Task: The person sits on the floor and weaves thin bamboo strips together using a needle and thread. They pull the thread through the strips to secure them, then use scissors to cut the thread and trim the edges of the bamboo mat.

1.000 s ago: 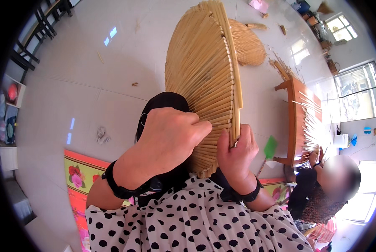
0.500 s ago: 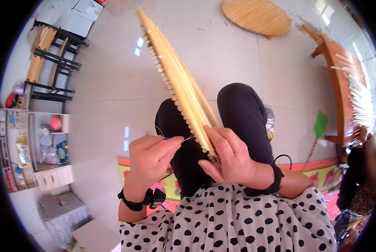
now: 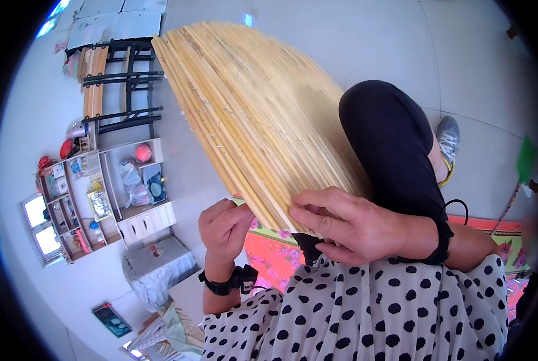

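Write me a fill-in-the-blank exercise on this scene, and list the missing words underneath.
1. Fingers of the ____ hand lie on the broad face of the stick panel.
2. The strap on the wrist of the left hand is ____.
3. The top has ____ dots on white.
4. The flyswatter has a head coloured ____.

Missing words: right; black; black; green.

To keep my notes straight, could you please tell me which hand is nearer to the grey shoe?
Right: the right hand is below and left of the shoe in view; the left hand is farther left, by the stick mat.
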{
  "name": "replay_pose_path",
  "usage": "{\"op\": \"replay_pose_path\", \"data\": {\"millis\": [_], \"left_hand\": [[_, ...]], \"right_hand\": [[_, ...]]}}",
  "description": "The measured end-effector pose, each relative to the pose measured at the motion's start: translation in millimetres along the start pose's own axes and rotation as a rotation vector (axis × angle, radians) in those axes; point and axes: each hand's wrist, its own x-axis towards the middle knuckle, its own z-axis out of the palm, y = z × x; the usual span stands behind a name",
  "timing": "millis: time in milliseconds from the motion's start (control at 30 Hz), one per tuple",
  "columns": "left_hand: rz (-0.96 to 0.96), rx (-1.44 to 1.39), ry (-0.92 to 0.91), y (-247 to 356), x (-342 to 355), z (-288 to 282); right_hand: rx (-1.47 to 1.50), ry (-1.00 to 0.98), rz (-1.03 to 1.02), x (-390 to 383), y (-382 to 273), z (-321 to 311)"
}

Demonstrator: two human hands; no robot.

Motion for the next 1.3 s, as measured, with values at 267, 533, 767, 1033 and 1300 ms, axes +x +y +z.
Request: {"op": "replay_pose_path", "data": {"millis": [267,533,767,1033,1300], "left_hand": [[-0.004,0.075,-0.063,8,7,-8],[0.013,0.094,-0.085,6,12,-8],[-0.001,0.147,-0.09,-1,8,-7],[-0.045,0.164,-0.095,-6,2,-9],[-0.082,0.167,-0.104,5,-1,-15]], "right_hand": [[0.069,-0.007,-0.036,-7,5,-9],[0.003,-0.008,-0.05,-16,4,-13],[-0.087,-0.101,-0.058,-37,15,-15],[-0.052,-0.192,0.009,-56,21,-14],[-0.039,-0.267,0.022,-54,18,-18]]}}
